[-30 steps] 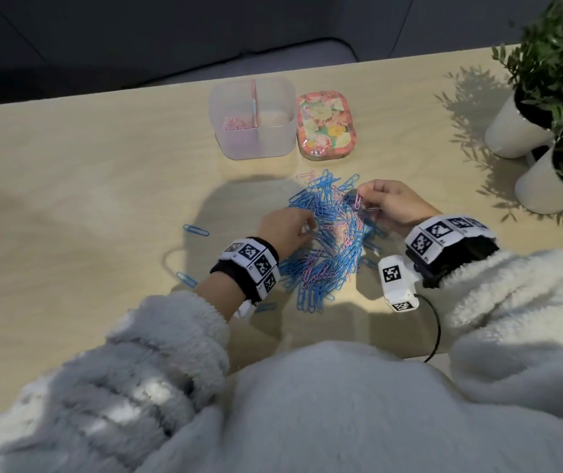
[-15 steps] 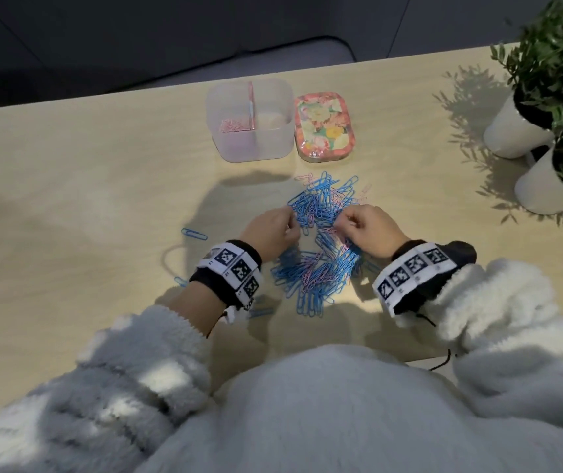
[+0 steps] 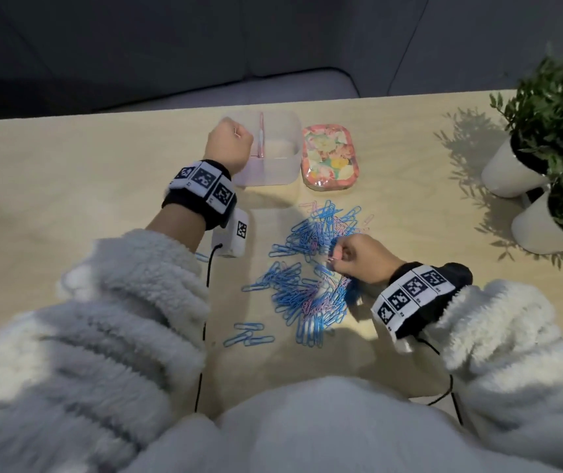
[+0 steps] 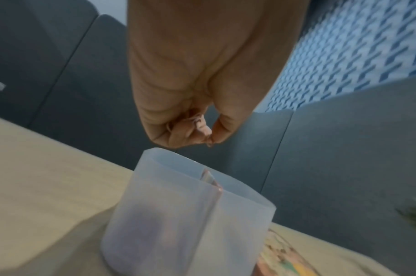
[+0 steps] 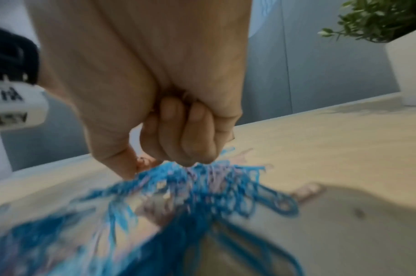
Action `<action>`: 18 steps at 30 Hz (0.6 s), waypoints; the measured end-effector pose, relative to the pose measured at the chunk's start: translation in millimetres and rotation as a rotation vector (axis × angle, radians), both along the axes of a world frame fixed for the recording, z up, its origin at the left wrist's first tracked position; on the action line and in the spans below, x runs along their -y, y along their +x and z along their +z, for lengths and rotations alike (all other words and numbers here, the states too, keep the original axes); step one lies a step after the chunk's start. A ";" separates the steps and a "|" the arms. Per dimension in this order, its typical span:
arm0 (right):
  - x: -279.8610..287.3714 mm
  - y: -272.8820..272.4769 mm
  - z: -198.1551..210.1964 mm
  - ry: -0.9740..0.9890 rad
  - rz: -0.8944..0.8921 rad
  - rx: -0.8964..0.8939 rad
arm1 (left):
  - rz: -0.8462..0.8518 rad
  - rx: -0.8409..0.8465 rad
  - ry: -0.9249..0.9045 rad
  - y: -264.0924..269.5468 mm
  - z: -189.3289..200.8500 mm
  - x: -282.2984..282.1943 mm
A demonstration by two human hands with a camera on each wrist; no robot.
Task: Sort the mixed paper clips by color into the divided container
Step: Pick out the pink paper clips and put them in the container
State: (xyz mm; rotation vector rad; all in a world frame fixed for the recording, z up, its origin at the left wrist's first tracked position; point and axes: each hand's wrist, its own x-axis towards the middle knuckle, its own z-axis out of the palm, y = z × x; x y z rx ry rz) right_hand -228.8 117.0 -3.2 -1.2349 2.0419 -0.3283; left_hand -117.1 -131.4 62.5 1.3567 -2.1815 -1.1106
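Room: pretty dim, dark grey panels behind the desk, and the left wrist view catches a blue-and-white patterned patch up top.
Surface: pale wood table (image 3: 68,186), lit from one side, so the plants and arms throw long shadows over it.
Container: one frosted clear divided container (image 3: 283,165) at the far edge, with a pink divider (image 3: 261,138) splitting it into two compartments. Contents are too hazy to make out.
Lid or tin: one floral thing (image 3: 329,158) sitting just right of the container, can't tell which it is.
Clips: one big messy paper clip pile (image 3: 307,268) mid-table, mostly blue with some pink mixed in, way too many to count. About three blue strays (image 3: 249,334) lie just off the near-left side of the pile.
Left hand: left hand (image 3: 229,145) hangs over the left compartment, fingers curled in, thumb and fingertip pinching what looks like a small pink clip (image 4: 208,142), though it's blurry.
Right hand: right hand (image 3: 362,259) is down on the pile, fingers curled tight, thumb and forefinger pinching something pinkish. Too smeared to say for sure.
Plants: two white pots (image 3: 512,172) with green leaves at the far right.
Sleeves: two fluffy white sleeves (image 3: 136,302), one marker band per wrist.
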 end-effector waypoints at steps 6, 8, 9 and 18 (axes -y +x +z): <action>38.9 -19.7 47.7 -0.232 -0.127 0.219 | -0.003 0.110 -0.132 -21.1 -11.9 11.1; 57.5 -21.6 61.6 -0.269 -0.144 0.243 | -0.070 0.190 -0.120 -22.2 -15.5 10.0; 67.9 -22.4 67.6 -0.272 -0.159 0.257 | -0.116 0.215 -0.104 -20.8 -17.0 8.7; 158.8 -6.0 90.6 -0.302 -0.259 0.375 | -0.343 0.108 -0.465 29.7 -36.3 -12.0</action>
